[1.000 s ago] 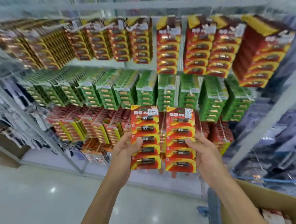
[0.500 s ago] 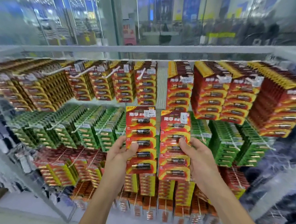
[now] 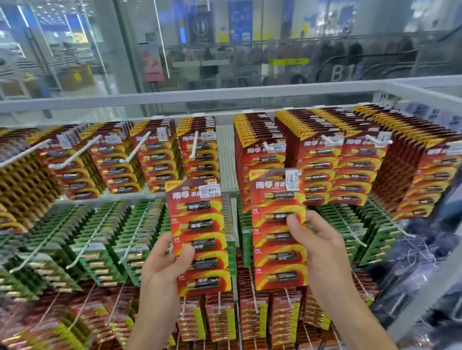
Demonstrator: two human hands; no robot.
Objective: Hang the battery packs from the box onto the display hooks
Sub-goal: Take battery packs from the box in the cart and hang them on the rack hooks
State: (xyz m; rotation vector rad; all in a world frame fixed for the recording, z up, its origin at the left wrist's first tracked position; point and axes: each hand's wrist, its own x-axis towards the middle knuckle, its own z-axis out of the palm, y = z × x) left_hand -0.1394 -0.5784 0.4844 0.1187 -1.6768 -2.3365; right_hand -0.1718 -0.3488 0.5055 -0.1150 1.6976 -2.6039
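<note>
Your left hand [image 3: 167, 262] grips 1 red battery pack [image 3: 199, 235] upright before the display rack [image 3: 216, 97]; your right hand [image 3: 320, 246] grips a second pack [image 3: 278, 226] beside it, below the white hooks [image 3: 195, 144].

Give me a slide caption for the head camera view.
Each hand, left and right, holds a red battery pack before stocked display hooks.
</note>
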